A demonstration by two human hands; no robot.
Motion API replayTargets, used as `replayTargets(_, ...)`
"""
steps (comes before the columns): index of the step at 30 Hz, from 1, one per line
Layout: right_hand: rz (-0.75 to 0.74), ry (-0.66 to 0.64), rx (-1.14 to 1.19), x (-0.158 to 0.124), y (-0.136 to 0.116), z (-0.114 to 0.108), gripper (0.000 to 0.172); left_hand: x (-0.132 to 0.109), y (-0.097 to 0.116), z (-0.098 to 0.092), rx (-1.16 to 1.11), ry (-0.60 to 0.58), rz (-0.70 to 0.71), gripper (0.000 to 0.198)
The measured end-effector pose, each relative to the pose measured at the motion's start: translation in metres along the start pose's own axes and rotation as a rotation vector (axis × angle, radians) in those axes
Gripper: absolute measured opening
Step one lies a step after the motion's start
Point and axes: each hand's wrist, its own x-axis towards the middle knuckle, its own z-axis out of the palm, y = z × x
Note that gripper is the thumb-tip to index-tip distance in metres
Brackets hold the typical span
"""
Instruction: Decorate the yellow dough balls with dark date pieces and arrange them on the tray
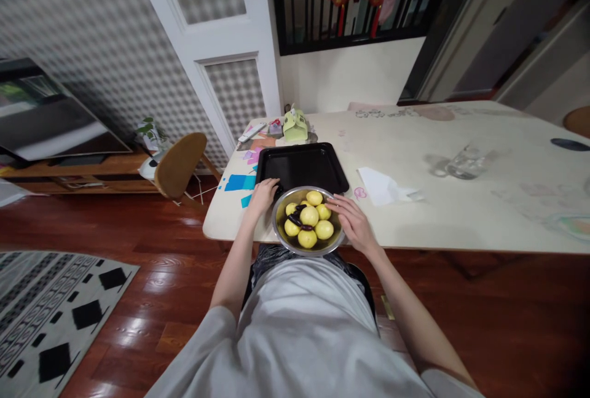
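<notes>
A round steel bowl point(278, 230) sits at the table's near edge, close to my body. Inside it are several yellow, lemon-like fruits point(309, 216) and a few slim dark purple pieces point(295, 220), perhaps small eggplants or peppers. My right hand point(354, 223) is at the bowl's right side, its fingers stretched over the rim close to the fruits. Just behind the bowl lies a black rectangular baking tray point(299, 164). At the tray's near left corner rests my left hand point(263, 196), fingers extended beside the bowl; whether it presses on the tray I cannot tell.
The white table point(405, 226) stretches to the right. On it are crumpled white paper point(378, 186), a glass mug point(465, 161), a green tissue pack point(295, 125) and a white remote point(252, 132). A wooden chair point(180, 166) stands left of the table.
</notes>
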Motion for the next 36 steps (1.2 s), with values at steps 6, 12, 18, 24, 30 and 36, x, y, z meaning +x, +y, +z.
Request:
replayTargets(6, -0.001, 0.003, -0.009, 0.0, 0.0, 0.0, 0.041, 0.019, -0.004, 0.004, -0.001, -0.073, 0.03, 0.034)
replayTargets(12, -0.002, 0.008, 0.001, 0.0, -0.001, 0.0, 0.04, 0.024, -0.007, 0.001, -0.028, -0.081, 0.066, 0.027)
replayTargets(18, 0.009, 0.008, 0.0, 0.0, -0.001, 0.0, 0.041, 0.018, -0.007, -0.002, -0.038, 0.016, 0.045, 0.028)
replayTargets(24, -0.008, 0.011, -0.006, -0.001, 0.001, 0.001, 0.04, 0.011, -0.008, -0.008, -0.021, 0.039, 0.026, 0.024)
replayTargets(30, -0.014, 0.02, -0.008, 0.0, 0.0, 0.001, 0.039, -0.001, -0.003, -0.018, -0.066, 0.149, 0.01, 0.019)
replayTargets(36, -0.013, 0.009, -0.002, 0.0, 0.0, 0.0, 0.04, -0.017, 0.033, -0.026, -0.465, 0.287, 0.088, 0.015)
